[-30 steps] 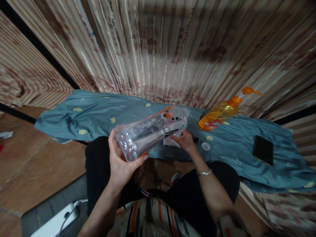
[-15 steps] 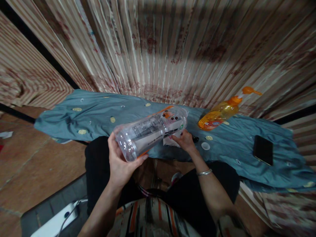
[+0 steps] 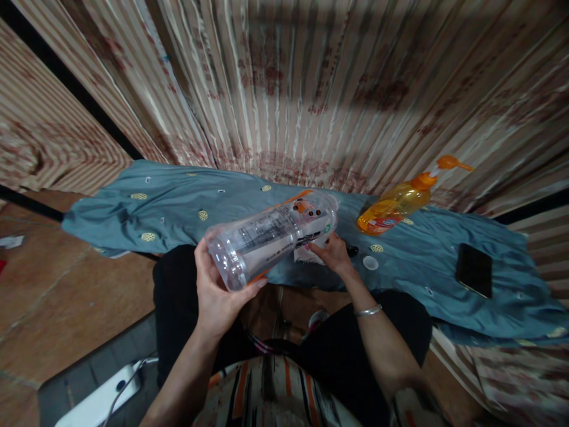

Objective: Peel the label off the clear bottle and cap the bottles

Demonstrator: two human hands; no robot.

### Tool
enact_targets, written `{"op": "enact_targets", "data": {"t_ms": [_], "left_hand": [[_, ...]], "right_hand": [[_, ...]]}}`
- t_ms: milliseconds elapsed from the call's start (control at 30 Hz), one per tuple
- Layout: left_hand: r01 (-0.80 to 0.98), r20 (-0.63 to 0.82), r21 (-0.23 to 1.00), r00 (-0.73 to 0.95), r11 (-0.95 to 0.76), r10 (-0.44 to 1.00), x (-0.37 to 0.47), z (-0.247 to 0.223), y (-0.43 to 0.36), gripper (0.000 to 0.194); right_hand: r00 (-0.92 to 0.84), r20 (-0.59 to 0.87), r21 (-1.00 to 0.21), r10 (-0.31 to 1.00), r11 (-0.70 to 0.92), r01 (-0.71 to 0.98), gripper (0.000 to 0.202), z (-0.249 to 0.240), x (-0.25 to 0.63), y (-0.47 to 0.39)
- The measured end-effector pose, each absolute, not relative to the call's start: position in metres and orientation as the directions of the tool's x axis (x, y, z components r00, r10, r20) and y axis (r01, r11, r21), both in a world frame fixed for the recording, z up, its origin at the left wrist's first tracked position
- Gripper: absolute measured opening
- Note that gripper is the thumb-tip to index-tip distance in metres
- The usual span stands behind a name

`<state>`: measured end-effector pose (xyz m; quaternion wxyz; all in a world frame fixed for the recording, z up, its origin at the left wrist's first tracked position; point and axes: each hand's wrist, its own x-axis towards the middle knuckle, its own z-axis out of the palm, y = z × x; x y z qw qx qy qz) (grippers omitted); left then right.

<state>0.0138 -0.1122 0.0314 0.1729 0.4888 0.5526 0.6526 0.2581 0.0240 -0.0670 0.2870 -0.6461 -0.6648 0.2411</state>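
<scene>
As the head view shows, the left hand (image 3: 220,301) grasps the bottle (image 3: 272,240) by its near-left end over the tabletop's (image 3: 178,207) near edge, long axis slanting toward far right. The right hand (image 3: 334,255) is nearest the opposite end; whether it grips cannot be told.

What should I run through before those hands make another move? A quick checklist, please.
1. Left hand wrapped around one end of the clear plastic bottle: ok.
2. Right hand gripping firmly near the bottle's other end: cannot tell; its fingertips are partly hidden.
3. White piece beside the right hand fully visible: not ok; partly covered.
4. Orange pump bottle apart from both hands: ok.
5. Black smartphone lying apart from both hands: ok.
</scene>
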Motion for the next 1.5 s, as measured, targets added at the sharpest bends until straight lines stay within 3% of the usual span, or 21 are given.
{"op": "enact_targets", "data": {"t_ms": [767,1500], "left_hand": [[0.301,0.409,0.906,-0.445,-0.297,0.796,0.0123,0.0317,-0.114,0.107],[0.338,0.459,0.88,-0.433,-0.333,0.776,0.0132,0.0322,-0.1126,0.103]], "right_hand": [[0.008,0.094,-0.686,0.995,0.059,0.725,0.046,-0.0665,0.2579,0.0233],[-0.002,0.07,-0.714,0.998,0.052,0.699,0.041,-0.0643,0.2577,0.0227]]}}
